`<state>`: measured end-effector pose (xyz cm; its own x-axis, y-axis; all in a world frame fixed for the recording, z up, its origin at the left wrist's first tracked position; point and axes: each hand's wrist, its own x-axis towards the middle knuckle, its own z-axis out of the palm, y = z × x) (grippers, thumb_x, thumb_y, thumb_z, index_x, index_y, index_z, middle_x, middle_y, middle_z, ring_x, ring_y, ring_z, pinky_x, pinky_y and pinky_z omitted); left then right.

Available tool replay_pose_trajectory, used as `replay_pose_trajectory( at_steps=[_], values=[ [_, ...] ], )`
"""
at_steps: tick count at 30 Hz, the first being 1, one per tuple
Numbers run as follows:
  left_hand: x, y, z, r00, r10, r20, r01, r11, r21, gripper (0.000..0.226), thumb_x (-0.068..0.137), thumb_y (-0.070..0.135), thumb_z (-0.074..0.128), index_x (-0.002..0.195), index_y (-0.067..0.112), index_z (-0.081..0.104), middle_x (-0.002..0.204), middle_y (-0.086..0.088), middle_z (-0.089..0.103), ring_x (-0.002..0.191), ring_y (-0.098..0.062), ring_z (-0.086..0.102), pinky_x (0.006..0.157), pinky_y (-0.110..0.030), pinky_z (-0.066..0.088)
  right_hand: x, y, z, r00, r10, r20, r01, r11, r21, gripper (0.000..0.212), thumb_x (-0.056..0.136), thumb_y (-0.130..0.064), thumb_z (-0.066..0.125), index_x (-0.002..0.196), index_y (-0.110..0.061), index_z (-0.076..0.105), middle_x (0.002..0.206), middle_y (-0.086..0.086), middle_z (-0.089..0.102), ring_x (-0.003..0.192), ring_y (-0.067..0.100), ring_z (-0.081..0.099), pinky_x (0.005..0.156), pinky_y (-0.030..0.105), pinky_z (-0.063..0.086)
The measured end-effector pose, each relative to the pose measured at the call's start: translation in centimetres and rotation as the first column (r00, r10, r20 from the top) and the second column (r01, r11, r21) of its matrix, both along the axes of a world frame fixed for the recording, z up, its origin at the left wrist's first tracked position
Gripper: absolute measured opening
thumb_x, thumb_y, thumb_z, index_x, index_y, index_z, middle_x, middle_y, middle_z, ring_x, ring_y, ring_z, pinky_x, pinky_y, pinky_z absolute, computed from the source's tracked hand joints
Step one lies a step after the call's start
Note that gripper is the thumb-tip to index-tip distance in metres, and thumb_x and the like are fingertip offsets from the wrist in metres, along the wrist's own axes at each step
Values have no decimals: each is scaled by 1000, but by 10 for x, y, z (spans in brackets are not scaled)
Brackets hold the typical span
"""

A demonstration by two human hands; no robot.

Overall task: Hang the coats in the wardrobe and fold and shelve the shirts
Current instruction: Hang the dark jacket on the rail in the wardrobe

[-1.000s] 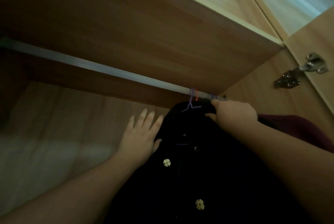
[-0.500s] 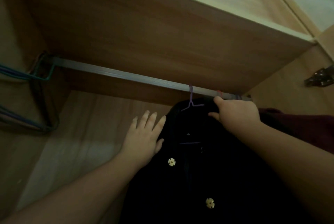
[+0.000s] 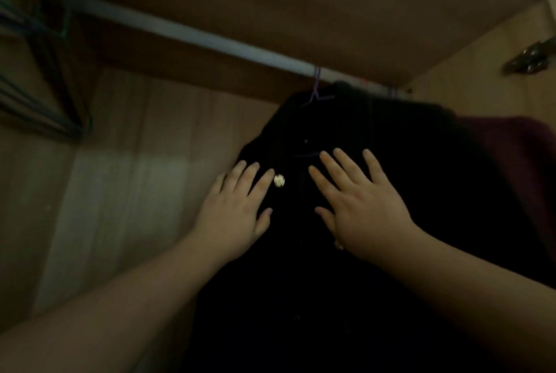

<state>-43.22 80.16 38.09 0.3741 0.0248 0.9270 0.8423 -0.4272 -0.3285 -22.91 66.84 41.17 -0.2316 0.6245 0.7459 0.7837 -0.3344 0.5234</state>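
Observation:
A black coat with pale buttons hangs on a purple wire hanger from the metal rail inside the wooden wardrobe. My left hand lies flat and open on the coat's left front, fingers spread beside a pale button. On the coat's chest, my right hand rests flat as well, fingers apart, holding nothing. A dark red garment hangs behind the coat at the right.
Several empty wire hangers hang at the rail's far left end. A wooden shelf sits directly above the rail. A metal door hinge is on the right side panel. The pale back panel shows left of the coat.
My right hand has let go near the hanger's top and dropped down flat onto the coat's chest. My left hand slid slightly lower on the coat. The view has shifted right.

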Motion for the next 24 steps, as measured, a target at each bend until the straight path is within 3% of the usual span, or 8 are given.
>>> replay_pose_trajectory(
  at_steps=[3, 5, 14, 20, 24],
  values=[
    [0, -2, -43, 999, -20, -32, 18, 998, -59, 67, 91, 50, 38, 151, 19, 34, 150, -11, 41, 142, -31, 34, 110, -50, 35, 5, -1, -60, 998, 62, 32, -61, 998, -10, 69, 94, -60, 32, 151, -23, 21, 160, 7, 20, 149, 26, 10, 115, 63, 15],
    [0, -5, -76, 998, -29, -49, 23, 993, -117, 68, 91, 50, 39, 151, 20, 33, 151, -11, 39, 142, -31, 33, 110, -50, 35, 8, -4, -105, 997, 80, 7, -80, 995, -64, 69, 93, -57, 36, 151, -20, 32, 158, 10, 29, 148, 28, 20, 115, 63, 18],
    [-21, -56, -206, 994, 12, -105, -52, 923, -381, 68, 92, 48, 44, 152, 20, 31, 152, -12, 37, 142, -32, 30, 111, -50, 33, 21, -57, -259, 987, 103, -124, -126, 973, -195, 66, 95, -49, 32, 151, -15, 35, 159, 12, 27, 150, 30, 19, 118, 58, 15],
    [-27, -148, -281, 987, 49, -155, -120, 863, -491, 66, 93, 47, 45, 151, 19, 34, 151, -13, 39, 142, -32, 33, 111, -50, 34, 36, -109, -333, 978, 79, -192, -141, 931, -338, 65, 94, -46, 32, 152, -17, 34, 159, 11, 30, 149, 28, 21, 121, 54, 9],
    [-29, -229, -328, 977, 105, -188, -193, 810, -554, 65, 92, 48, 39, 151, 20, 34, 151, -13, 40, 142, -32, 33, 113, -50, 33, 37, -156, -372, 964, 95, -248, -192, 895, -402, 64, 95, -45, 43, 153, -20, 31, 159, 8, 30, 149, 27, 20, 120, 55, 8]
  ],
)
